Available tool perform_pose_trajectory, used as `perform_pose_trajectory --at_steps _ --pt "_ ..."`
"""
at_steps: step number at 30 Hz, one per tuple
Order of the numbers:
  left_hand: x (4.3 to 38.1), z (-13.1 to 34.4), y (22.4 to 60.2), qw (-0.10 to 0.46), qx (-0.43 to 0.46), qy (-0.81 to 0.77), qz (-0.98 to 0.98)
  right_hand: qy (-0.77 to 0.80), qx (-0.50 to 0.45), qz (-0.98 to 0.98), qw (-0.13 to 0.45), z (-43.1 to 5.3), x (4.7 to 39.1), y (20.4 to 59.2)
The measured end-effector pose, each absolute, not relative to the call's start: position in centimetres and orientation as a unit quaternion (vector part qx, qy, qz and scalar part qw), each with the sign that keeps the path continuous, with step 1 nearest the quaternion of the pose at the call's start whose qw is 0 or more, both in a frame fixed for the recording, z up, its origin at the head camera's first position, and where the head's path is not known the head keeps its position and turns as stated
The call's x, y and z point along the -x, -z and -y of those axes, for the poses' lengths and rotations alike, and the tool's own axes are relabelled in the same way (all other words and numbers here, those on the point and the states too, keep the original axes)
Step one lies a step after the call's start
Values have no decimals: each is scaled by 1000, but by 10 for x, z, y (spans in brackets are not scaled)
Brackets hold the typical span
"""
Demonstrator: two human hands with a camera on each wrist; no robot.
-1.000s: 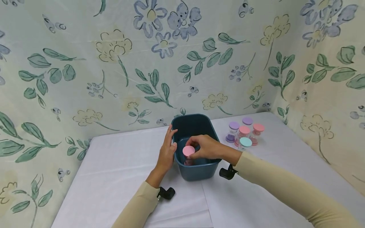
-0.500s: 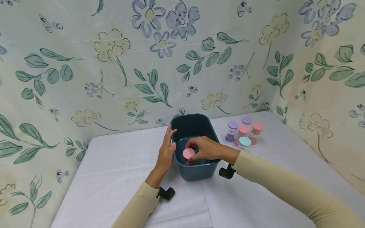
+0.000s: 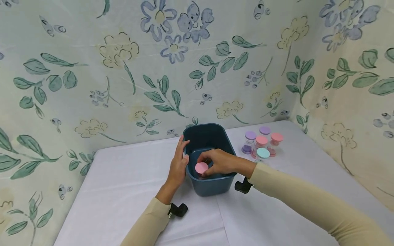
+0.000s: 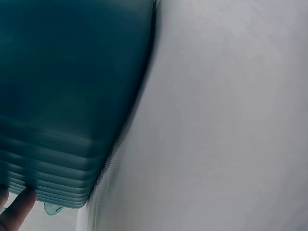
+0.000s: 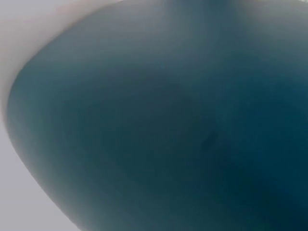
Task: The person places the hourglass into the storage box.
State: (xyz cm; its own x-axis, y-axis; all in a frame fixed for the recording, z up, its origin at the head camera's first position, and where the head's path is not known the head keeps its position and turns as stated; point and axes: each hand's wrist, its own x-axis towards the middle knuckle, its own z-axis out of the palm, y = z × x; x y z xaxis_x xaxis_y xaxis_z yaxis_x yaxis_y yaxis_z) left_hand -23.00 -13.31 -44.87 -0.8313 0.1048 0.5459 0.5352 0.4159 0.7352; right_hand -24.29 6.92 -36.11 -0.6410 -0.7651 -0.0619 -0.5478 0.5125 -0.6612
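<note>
A deep blue-teal plastic bin (image 3: 212,188) stands upright on the white-covered table. My right hand (image 3: 221,160) reaches over its right side and pinches a small jar with a pink lid (image 3: 201,167), low inside the bin's near end. The jar's body is mostly hidden by the front wall. Along the bin's left wall rests my left hand (image 3: 176,168), fingers fairly straight, with the tips near the rim. In the left wrist view, fingertips (image 4: 21,207) touch the ribbed bin wall (image 4: 57,96). The right wrist view is filled by the blurred bin (image 5: 120,125).
To the right of the bin, several small clear jars stand grouped: purple lids (image 3: 250,135), pink lids (image 3: 277,137) and a mint lid (image 3: 263,153). Floral fabric (image 3: 123,85) hangs behind and to the right of the table (image 3: 129,174).
My right hand has lowered the pink-lidded jar a little deeper into the bin. The left hand stays against the bin wall. The head view has shifted slightly.
</note>
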Motion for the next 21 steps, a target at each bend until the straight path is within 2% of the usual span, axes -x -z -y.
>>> perform_pose_trajectory --at_steps 21 --pt "230 135 450 217 208 510 806 319 393 -838 205 -70 241 359"
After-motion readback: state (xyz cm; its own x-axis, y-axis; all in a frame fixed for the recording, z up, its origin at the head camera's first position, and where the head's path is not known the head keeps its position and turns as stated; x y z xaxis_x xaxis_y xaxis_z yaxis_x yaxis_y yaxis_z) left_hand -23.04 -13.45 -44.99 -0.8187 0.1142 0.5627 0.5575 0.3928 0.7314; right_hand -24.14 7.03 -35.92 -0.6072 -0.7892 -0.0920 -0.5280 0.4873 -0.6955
